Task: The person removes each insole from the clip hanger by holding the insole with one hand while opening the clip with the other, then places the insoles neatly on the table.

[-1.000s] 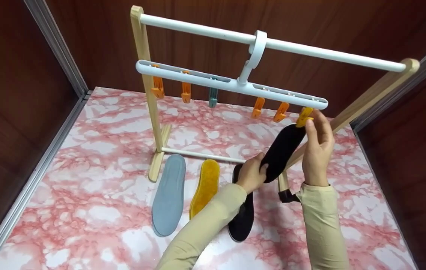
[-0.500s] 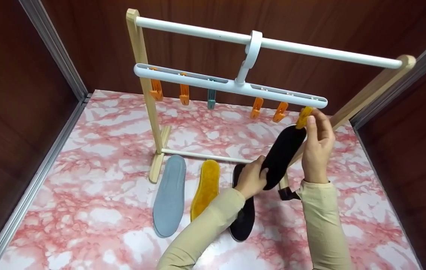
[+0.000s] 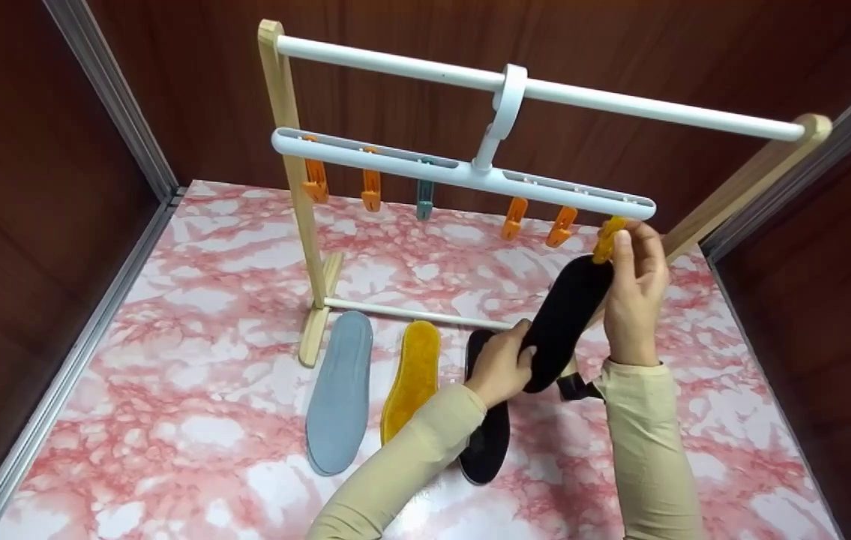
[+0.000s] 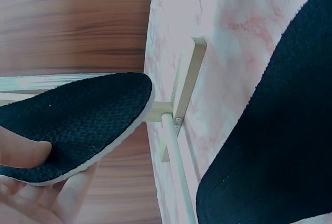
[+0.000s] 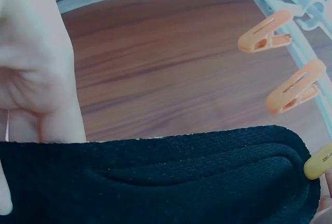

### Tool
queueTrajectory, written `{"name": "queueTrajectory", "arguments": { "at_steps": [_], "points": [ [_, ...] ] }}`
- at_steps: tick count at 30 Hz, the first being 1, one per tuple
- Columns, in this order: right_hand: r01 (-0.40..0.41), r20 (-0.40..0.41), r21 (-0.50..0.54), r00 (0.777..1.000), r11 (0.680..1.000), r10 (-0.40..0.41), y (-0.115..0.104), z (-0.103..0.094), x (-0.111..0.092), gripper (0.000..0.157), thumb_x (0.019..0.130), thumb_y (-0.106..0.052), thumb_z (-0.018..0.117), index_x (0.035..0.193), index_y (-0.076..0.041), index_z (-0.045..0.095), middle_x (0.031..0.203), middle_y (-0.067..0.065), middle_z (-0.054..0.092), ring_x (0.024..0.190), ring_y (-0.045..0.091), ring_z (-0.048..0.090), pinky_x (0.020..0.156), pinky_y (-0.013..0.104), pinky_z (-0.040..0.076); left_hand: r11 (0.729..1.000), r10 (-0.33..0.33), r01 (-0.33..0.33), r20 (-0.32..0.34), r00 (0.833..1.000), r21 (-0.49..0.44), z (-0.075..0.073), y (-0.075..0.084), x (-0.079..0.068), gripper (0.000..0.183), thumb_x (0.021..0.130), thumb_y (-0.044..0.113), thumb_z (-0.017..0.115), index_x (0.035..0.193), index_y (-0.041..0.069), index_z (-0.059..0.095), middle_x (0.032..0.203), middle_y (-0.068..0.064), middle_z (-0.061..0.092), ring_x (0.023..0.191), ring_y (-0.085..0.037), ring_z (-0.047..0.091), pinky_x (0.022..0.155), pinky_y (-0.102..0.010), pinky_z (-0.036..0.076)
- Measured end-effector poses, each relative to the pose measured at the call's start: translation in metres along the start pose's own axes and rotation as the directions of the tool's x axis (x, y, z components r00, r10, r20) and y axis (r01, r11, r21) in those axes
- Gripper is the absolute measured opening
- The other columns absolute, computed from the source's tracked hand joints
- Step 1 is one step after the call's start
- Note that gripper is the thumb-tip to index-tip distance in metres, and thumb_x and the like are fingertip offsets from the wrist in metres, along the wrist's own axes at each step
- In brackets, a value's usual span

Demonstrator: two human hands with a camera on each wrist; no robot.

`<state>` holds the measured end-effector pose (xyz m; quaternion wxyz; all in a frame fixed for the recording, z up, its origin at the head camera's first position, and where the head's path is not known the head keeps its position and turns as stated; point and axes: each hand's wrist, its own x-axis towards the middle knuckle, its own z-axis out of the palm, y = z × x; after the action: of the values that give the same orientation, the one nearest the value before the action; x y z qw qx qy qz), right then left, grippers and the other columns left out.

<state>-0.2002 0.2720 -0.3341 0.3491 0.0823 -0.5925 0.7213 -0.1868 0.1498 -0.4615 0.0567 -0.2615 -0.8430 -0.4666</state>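
My left hand (image 3: 504, 364) grips the lower end of a black insole (image 3: 564, 322) that slants up to the right. My right hand (image 3: 635, 292) pinches the yellow clip (image 3: 609, 236) at the right end of the white clip hanger (image 3: 470, 174), right at the insole's top end. In the left wrist view my fingers (image 4: 31, 182) curl round the black insole (image 4: 72, 125). In the right wrist view the black insole (image 5: 155, 177) ends against the yellow clip (image 5: 319, 163). A second black insole (image 3: 486, 442) lies flat on the table under my left hand.
The hanger hooks over the white rail (image 3: 620, 105) of a wooden rack (image 3: 298, 187). Several orange clips (image 3: 515, 217) and a teal clip (image 3: 424, 196) hang free. A grey insole (image 3: 339, 390) and a yellow insole (image 3: 412, 379) lie on the pink marbled table (image 3: 170, 375). Dark wood walls enclose the table.
Almost nothing has moved. Both hands keep their hold and the insole's top stays at the yellow clip; the view only shifted slightly.
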Motion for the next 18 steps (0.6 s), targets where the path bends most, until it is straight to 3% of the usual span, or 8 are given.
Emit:
{"name": "queueTrajectory", "arguments": {
  "at_steps": [8, 14, 18],
  "points": [
    [-0.008, 0.015, 0.001, 1.000, 1.000, 0.008, -0.001, 0.002, 0.000, 0.008, 0.097, -0.007, 0.052, 0.101, -0.002, 0.056, 0.092, 0.008, 0.057, 0.084, 0.018, 0.052, 0.076, 0.025, 0.043, 0.999, 0.029, -0.029, -0.025, 0.999, 0.013, -0.004, 0.003, -0.011, 0.028, 0.091, 0.005, 0.056, 0.118, -0.001, 0.057, 0.104, -0.016, 0.069, 0.094, -0.030, 0.067, 0.080, -0.036, 0.053],
    [0.008, 0.040, 0.053, 0.999, 0.999, -0.010, 0.000, 0.001, 0.002, 0.008, 0.097, -0.008, 0.052, 0.098, -0.001, 0.056, 0.089, 0.010, 0.056, 0.075, 0.019, 0.049, 0.068, 0.024, 0.042, 0.999, 0.043, -0.043, -0.007, 0.999, -0.014, -0.007, 0.003, -0.017, 0.021, 0.091, 0.005, 0.055, 0.112, 0.001, 0.058, 0.099, -0.015, 0.069, 0.093, -0.029, 0.067, 0.079, -0.035, 0.053],
    [0.012, 0.050, 0.111, 0.999, 0.994, -0.018, 0.001, 0.001, 0.004, 0.010, 0.097, -0.007, 0.052, 0.100, 0.001, 0.057, 0.094, 0.012, 0.057, 0.077, 0.020, 0.050, 0.069, 0.024, 0.044, 0.999, 0.026, -0.026, -0.002, 1.000, -0.045, -0.009, 0.000, -0.023, 0.028, 0.091, 0.003, 0.055, 0.119, 0.000, 0.058, 0.105, -0.017, 0.068, 0.098, -0.030, 0.066, 0.084, -0.036, 0.053]
  ]
}}
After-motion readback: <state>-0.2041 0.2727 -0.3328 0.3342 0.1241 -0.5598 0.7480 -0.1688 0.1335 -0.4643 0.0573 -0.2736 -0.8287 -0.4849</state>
